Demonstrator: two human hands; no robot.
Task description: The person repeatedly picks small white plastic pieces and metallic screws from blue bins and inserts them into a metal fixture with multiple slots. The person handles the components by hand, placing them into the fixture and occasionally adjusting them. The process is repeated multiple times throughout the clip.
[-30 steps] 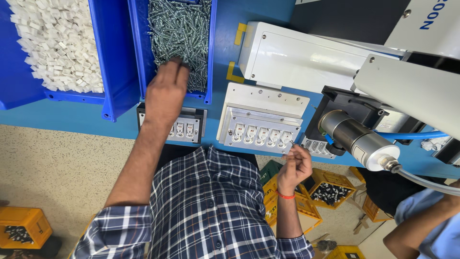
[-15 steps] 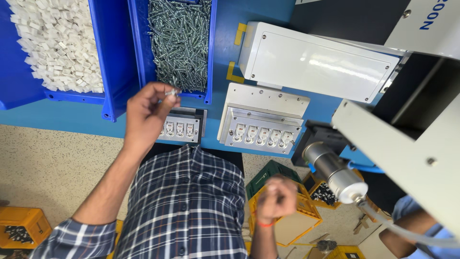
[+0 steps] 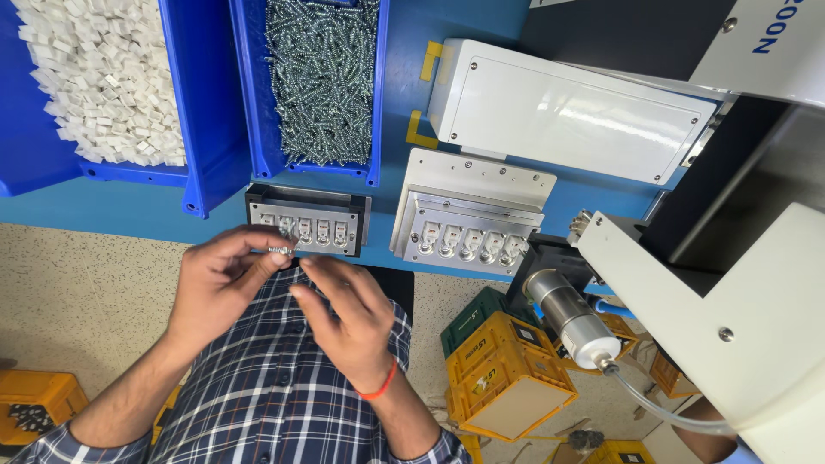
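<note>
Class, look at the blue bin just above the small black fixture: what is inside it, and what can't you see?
The blue bin is heaped with small silvery screws. They cover its floor completely, and its far end is cut off by the picture's top edge.

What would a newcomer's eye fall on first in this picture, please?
Probably the two hands meeting low in the middle: the left hand pinches a small screw while the right hand hovers beside it. Above them sit two blue bins, one of white parts and one of screws.
</note>
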